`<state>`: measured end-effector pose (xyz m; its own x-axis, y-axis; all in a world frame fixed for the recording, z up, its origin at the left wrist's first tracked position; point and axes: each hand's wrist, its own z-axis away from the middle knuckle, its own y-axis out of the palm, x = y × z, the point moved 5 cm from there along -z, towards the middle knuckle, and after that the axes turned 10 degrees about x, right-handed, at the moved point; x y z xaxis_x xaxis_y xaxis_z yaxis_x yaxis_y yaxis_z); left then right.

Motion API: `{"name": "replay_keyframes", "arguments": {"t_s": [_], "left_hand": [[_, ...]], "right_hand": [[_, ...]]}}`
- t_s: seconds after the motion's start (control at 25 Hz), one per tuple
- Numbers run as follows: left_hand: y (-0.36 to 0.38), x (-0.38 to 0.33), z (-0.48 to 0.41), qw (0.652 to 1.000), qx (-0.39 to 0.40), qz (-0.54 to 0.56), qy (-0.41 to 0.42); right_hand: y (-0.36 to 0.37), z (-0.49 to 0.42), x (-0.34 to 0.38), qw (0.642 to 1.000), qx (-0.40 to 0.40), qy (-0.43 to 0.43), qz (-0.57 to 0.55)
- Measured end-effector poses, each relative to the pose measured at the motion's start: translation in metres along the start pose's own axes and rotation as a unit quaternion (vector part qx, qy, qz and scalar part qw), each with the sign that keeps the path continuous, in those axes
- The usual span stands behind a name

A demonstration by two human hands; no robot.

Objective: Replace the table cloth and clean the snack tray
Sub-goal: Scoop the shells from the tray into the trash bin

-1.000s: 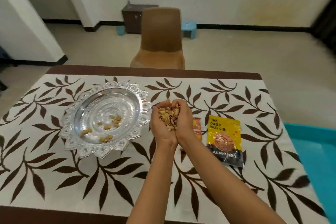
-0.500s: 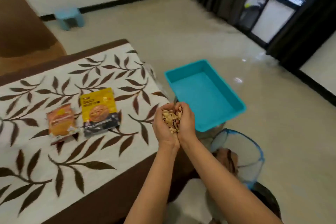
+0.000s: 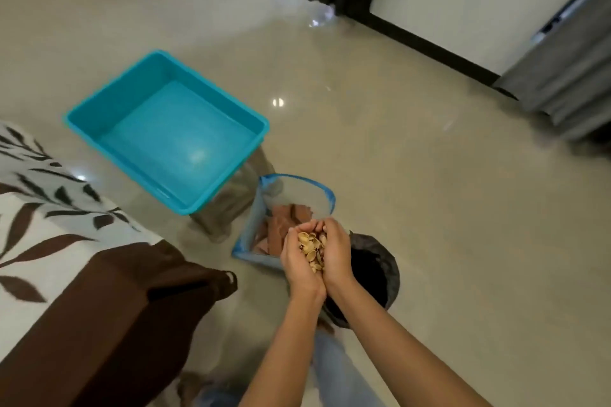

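Shells (image 3: 312, 249) from the tray sit in both hands, left hand (image 3: 297, 266) and right hand (image 3: 338, 256) cupped together with fingers curled round the pile. A second ago they were over the desk (image 3: 99, 324); now they hang at the edge of the black-lined bin (image 3: 375, 271), with the clear bag (image 3: 297, 193) just beyond. Tray is out of view. Table cloth (image 3: 39, 235) is still on the desk, left of the hands. Likely next: dump the shells. Cloth swap not started.
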<state>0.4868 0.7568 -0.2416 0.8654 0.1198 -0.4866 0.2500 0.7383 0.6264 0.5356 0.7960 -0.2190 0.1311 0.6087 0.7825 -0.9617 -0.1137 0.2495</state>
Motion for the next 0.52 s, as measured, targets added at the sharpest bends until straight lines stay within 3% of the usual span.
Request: {"name": "replay_keyframes", "arguments": {"t_s": [0.2,0.32,0.52], "left_hand": [[-0.011,0.110,-0.017,0.992,-0.033,-0.086,-0.085],[-0.027,0.160,-0.030,0.978,-0.080,-0.153,-0.121],[-0.076,0.230,-0.061,0.950,-0.130,-0.208,-0.192]], "right_hand": [[-0.105,-0.029,-0.050,0.992,-0.058,0.098,-0.048],[-0.159,-0.050,-0.093,0.964,-0.106,0.194,-0.146],[-0.219,-0.084,-0.166,0.905,-0.172,0.281,-0.269]]}}
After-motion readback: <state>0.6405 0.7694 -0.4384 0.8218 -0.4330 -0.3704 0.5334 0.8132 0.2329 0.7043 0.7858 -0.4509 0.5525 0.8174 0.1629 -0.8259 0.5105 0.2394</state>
